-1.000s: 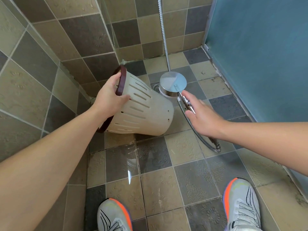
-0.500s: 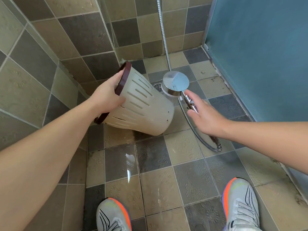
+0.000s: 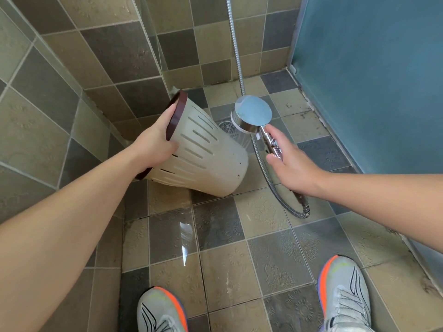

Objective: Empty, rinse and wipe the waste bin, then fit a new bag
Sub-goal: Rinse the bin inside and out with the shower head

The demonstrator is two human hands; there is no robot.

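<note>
The left hand [image 3: 155, 142] gripped the bin [image 3: 203, 159] by its brown rim, fingers curled over the edge. The bin was tilted, its base down by the tiled floor [image 3: 263, 248]. The right hand [image 3: 292, 168] loosely clasped the handle of the shower head [image 3: 253, 113], just beside the bin.

Brown and grey tiles are covering the wall [image 3: 96, 56] from 9 to 12 o'clock, and a clear glass pane [image 3: 153, 44] is standing up at 11 o'clock. A blue panel [image 3: 371, 80] is filling the side from 1 to 3 o'clock. The tiled floor [image 3: 263, 259] is shining with light at 6 o'clock, and a drain [image 3: 224, 127] is sitting near 12 o'clock.
</note>
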